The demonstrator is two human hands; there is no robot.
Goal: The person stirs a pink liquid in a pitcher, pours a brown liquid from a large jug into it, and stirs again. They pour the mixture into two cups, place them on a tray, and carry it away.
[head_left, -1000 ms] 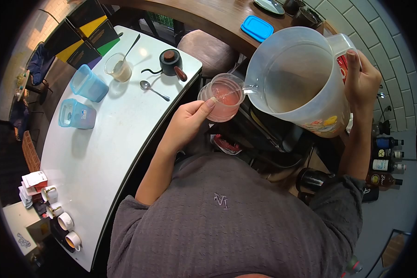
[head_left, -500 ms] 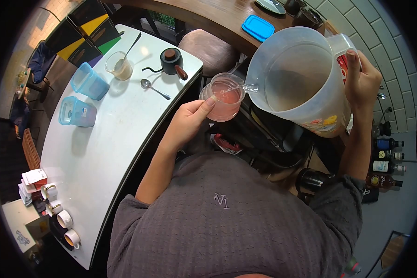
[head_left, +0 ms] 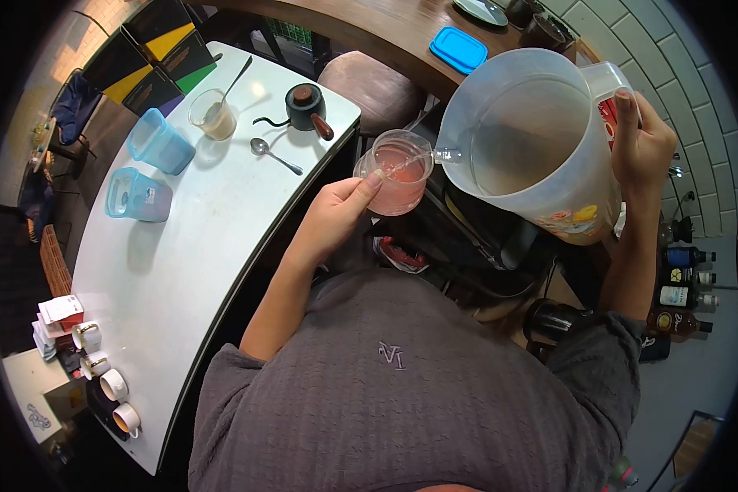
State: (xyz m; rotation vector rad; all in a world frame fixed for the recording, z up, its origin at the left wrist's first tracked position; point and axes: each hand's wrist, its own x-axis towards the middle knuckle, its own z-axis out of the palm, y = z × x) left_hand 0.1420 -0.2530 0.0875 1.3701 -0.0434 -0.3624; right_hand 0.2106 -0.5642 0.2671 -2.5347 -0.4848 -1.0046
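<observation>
Barely anything has moved since the earlier frame: the blue containers, glass and small pot at the upper left sit a touch further right in view, while both hands and what they hold keep nearly the same places. At the upper right, the right hand (head_left: 644,148) is closed round the handle of a large translucent jug (head_left: 570,193), thumb lying along the handle's near side. Its body is tilted toward the middle of the frame, and a thin clear stream runs from its spout (head_left: 449,155) into a clear cup (head_left: 398,199) just beside it, near the centre. Pink liquid (head_left: 406,170) shows in the cup, which the left hand (head_left: 336,215) grips, thumb at the near rim; its other fingers are mostly hidden. Across the left of the frame stretches a white table (head_left: 184,271), bearing two blue containers (head_left: 166,149), a glass (head_left: 218,127) with a spoon standing in it, a loose spoon (head_left: 279,157) and a small dark pot (head_left: 307,105). White mugs (head_left: 125,419) stand at the lower left. A bright blue lid (head_left: 459,50) lies on the brown counter (head_left: 361,23) at the top, and bottles (head_left: 681,295) stand at the right edge.
</observation>
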